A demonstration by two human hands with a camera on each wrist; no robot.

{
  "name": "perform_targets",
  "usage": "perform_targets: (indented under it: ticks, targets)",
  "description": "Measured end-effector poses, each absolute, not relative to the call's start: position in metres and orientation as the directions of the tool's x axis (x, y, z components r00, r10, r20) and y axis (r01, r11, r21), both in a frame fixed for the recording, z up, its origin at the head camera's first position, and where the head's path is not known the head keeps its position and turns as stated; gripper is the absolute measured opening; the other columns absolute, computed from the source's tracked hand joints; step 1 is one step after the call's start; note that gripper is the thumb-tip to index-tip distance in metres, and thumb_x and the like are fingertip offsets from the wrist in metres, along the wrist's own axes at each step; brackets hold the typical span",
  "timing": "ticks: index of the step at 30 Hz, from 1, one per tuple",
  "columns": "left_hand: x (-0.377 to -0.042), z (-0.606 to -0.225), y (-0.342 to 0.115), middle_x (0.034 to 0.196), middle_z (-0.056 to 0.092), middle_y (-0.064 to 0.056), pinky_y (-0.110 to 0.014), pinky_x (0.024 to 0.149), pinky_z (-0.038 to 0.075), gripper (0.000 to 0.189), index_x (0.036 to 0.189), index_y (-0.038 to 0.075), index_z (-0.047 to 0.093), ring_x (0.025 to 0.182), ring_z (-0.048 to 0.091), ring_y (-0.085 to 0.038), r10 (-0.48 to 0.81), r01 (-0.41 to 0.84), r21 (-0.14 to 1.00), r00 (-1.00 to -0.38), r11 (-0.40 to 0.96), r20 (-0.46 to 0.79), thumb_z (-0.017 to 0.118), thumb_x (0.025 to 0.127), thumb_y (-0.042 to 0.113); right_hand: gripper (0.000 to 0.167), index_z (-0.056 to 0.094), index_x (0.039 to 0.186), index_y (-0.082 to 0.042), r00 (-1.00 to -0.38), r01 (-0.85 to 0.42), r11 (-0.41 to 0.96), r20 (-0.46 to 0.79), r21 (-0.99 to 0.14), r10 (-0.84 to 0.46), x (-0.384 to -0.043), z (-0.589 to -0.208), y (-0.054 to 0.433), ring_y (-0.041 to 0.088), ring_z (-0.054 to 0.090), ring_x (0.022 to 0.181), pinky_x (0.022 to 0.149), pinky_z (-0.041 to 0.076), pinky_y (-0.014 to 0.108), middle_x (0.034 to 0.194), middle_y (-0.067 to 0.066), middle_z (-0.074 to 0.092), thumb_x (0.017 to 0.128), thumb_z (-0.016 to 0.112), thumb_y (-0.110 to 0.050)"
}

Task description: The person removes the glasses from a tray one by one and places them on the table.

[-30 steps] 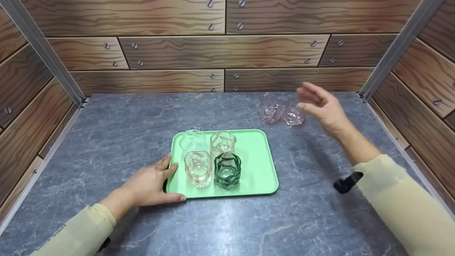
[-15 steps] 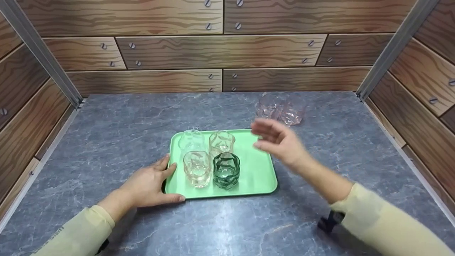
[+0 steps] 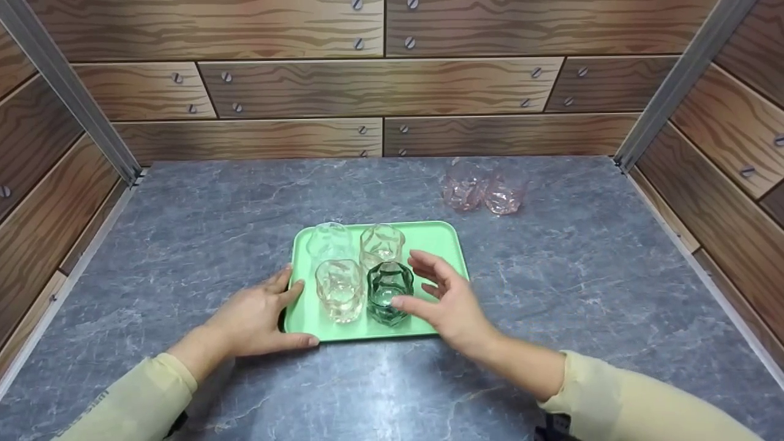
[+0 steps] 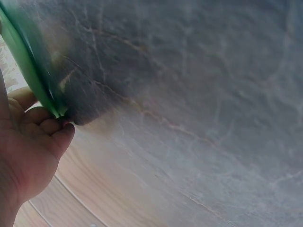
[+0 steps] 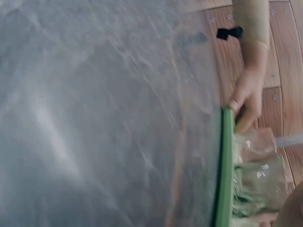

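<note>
In head view, brought right hand (image 3: 453,309) away from two pink glasses (image 3: 504,199) at back right of worktop (image 3: 588,269), in over green tray (image 3: 433,236) and down to dark green glass (image 3: 386,309). Now placed around right side of glass, with thumb in front, fingers behind, spread and released; cannot confirm contact. Left pink pair in same spot, side by side. Kept left hand (image 3: 251,318) at tray's left front corner, with thumb on front edge and fingers along left side. Also kept green glass at tray's front right, upright, beside clear front glass (image 3: 340,288), with clear back-left glass (image 3: 331,242) and clear back-right glass (image 3: 382,242) behind. Likely means work turned from pink pair to green glass, with tray steadied. In left wrist view, see left hand with fingers curled at tray corner, grasping edge; cannot see right hand or green glass there. In right wrist view, blurred, see left hand at far end of tray edge, clear and green glass along it, and only a bit of right hand at lower right; cannot tell touch from there either.
</note>
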State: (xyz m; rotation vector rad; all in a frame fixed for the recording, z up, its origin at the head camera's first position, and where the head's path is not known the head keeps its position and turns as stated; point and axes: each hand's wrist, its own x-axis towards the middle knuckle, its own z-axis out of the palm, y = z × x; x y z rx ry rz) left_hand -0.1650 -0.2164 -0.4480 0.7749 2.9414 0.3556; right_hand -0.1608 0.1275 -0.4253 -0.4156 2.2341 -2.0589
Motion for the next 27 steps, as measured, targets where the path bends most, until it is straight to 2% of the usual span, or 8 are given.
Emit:
perform_targets:
  ticks: [7, 15, 27]
  targets:
    - [-0.165, -0.449, -0.216, 0.161, 0.032, -0.039, -0.064, 0.109, 0.047, 0.118, 0.156, -0.004, 0.048, 0.143, 0.044, -0.056, 0.494, 0.474, 0.248, -0.869, 0.845, -0.022, 0.059, 0.084, 0.089, 0.090, 0.047, 0.156, 0.000, -0.972, -0.156, 0.121, 0.131, -0.980, -0.194, -0.157, -0.439, 0.115, 0.034, 0.048, 0.144, 0.122, 0.033, 0.057, 0.156, 0.020, 0.051, 0.080, 0.094, -0.014]
    - [-0.166, -0.449, -0.217, 0.160, 0.033, -0.039, -0.063, 0.110, 0.047, 0.115, 0.155, -0.005, 0.049, 0.145, 0.043, -0.053, 0.501, 0.482, 0.253, -0.866, 0.839, -0.011, 0.061, 0.085, 0.086, 0.094, 0.047, 0.157, -0.004, -0.982, -0.130, 0.218, 0.096, -0.967, -0.161, -0.157, -0.450, 0.108, 0.034, 0.051, 0.141, 0.121, 0.036, 0.051, 0.150, 0.015, 0.057, 0.077, 0.097, -0.018]
    - [-0.166, -0.449, -0.217, 0.161, 0.032, -0.039, -0.063, 0.110, 0.046, 0.116, 0.156, -0.004, 0.048, 0.145, 0.043, -0.053, 0.497, 0.475, 0.258, -0.868, 0.841, -0.021, 0.060, 0.085, 0.087, 0.091, 0.048, 0.154, -0.005, -0.978, -0.127, 0.177, 0.093, -0.976, -0.186, -0.161, -0.452, 0.104, 0.032, 0.051, 0.142, 0.122, 0.037, 0.046, 0.150, 0.012, 0.058, 0.078, 0.096, -0.018]
